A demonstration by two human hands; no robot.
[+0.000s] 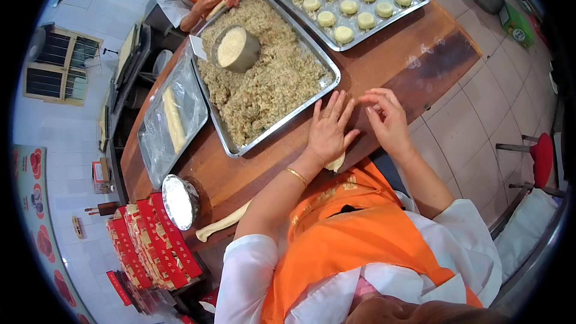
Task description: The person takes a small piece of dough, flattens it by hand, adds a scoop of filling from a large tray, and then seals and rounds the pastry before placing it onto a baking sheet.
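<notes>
My left hand [332,126] lies flat on the wooden table [240,177] with its fingers spread. A piece of pale dough [337,163] shows beside the heel of this hand, partly hidden by it. My right hand [387,121] is raised just to the right, fingers bent and apart from the thumb, with nothing visible in it. A long dough rope [223,222] lies near the table's front edge, partly behind my left forearm. Directly beyond my left hand stands a metal tray [288,112] heaped with crumbly brown filling [270,84]; a round metal container of pale crumbs [233,48] sits in it.
A plastic-lined tray [157,162] holds a dough roll [174,120] at left, near a metal bowl of white contents [179,203]. Red packaging [162,240] is stacked lower left. Round pastries [348,7] fill a far tray [384,24]. Across the table, a co-worker's hands [219,0] hold dough.
</notes>
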